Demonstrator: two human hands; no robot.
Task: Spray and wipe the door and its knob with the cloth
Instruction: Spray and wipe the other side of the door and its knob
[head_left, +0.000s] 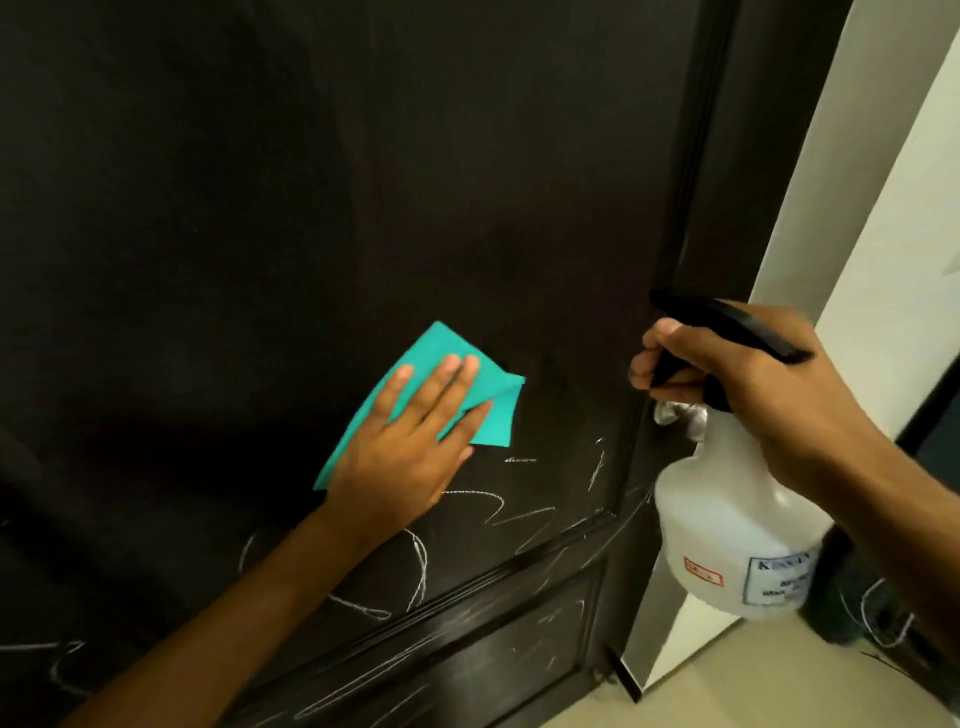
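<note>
A dark brown panelled door (311, 182) fills most of the view, with white chalk scribbles across its lower part. My left hand (410, 441) presses a folded teal cloth (436, 358) flat against the door, fingers straight. To the right, my right hand (753, 379) grips the black trigger head of a white spray bottle (727, 519), fingers curled round the trigger, nozzle pointing left at the door. A silver knob (680, 415) shows partly behind the bottle's neck at the door's edge.
The door's right edge meets a white wall (893, 260). A beige tiled floor (753, 686) lies at the lower right. A dark scribbled surface (872, 613) stands behind the bottle. A metal fitting (623, 675) sits low on the door's edge.
</note>
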